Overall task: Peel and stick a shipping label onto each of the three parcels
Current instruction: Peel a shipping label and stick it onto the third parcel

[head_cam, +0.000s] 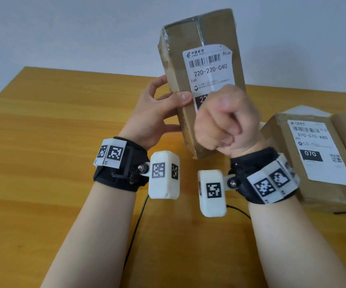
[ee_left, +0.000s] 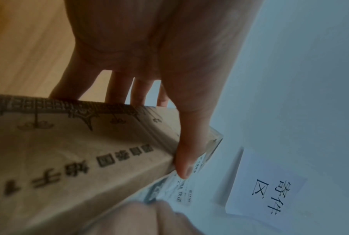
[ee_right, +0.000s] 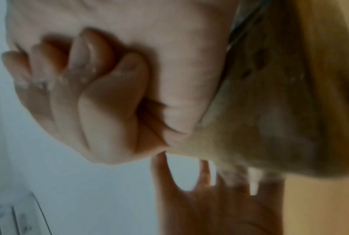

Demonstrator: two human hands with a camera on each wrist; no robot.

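Matt brown cardboard parcel [head_cam: 201, 84] (glossy clear tape along its seams), smooth white paper label [head_cam: 209, 67], wood-grain desk [head_cam: 53, 132].

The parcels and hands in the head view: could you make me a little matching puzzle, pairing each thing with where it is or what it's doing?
Things:
1. parcel labelled 220-220-C40
2. parcel labelled 070-070-A80
3. left hand
4. right hand

States:
A. lying flat on the table
B. closed in a fist against a label
C. held upright
D. gripping a box's edge

Pairs: 1-C, 2-A, 3-D, 4-B
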